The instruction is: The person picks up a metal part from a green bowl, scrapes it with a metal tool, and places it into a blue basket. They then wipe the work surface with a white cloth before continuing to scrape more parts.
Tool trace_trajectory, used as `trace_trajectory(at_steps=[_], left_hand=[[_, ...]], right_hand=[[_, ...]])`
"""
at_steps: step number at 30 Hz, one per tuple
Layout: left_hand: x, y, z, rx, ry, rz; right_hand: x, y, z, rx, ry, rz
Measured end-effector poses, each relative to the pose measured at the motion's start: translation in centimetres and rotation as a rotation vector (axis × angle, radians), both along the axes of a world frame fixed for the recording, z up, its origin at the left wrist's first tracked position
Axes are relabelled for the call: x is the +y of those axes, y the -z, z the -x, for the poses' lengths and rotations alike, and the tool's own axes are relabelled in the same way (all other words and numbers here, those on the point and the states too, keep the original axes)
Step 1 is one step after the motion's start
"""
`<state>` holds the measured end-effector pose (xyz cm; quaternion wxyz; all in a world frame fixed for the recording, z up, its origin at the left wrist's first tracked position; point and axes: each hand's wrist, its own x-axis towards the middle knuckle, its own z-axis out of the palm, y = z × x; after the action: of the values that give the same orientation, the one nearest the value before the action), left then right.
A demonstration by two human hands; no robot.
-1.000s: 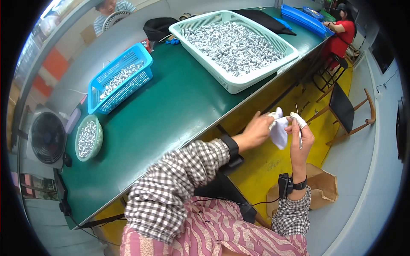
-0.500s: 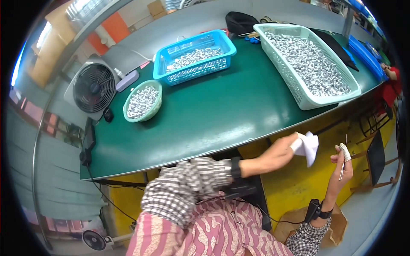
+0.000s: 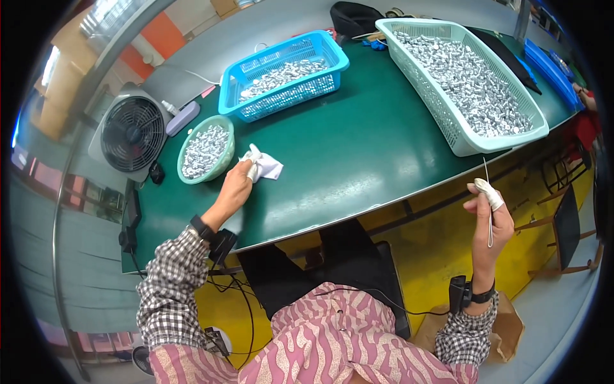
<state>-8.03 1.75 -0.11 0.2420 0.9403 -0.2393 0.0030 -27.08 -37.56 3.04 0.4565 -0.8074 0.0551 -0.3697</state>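
Note:
My left hand (image 3: 238,184) rests on the green table (image 3: 358,153) and holds a crumpled white cloth (image 3: 262,166) beside a round green bowl (image 3: 206,148) full of small silver parts. My right hand (image 3: 489,214) is raised off the table's near edge, over the yellow floor. It pinches a thin metal needle-like tool (image 3: 488,201) upright; a white cot covers its fingertip.
A blue basket (image 3: 284,73) and a large pale-green basket (image 3: 464,73) of silver parts stand farther back. A grey fan (image 3: 131,131) sits at the table's left end. A black bag (image 3: 355,16) lies at the back. Chairs (image 3: 566,224) stand at the right.
My left hand has carried the white cloth from in front of me to the left onto the table by the green bowl. My right hand stays raised with the thin tool.

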Motion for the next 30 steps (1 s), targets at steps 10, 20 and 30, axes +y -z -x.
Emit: trace_trajectory(at_steps=[10, 20, 30], left_hand=[[-18.8, 2.2, 4.1, -0.256, 0.597, -0.117], [-35.0, 7.0, 9.6, -0.239, 1.026, -0.179], [-40.1, 12.3, 11.5, -0.068, 1.106, -0.197]], right_hand=[[-3.2, -1.6, 2.6, -0.181, 0.077, 0.027], [-7.0, -0.4, 6.0, -0.256, 0.214, -0.026], [-8.4, 1.4, 6.9, -0.157, 0.311, -0.027]])
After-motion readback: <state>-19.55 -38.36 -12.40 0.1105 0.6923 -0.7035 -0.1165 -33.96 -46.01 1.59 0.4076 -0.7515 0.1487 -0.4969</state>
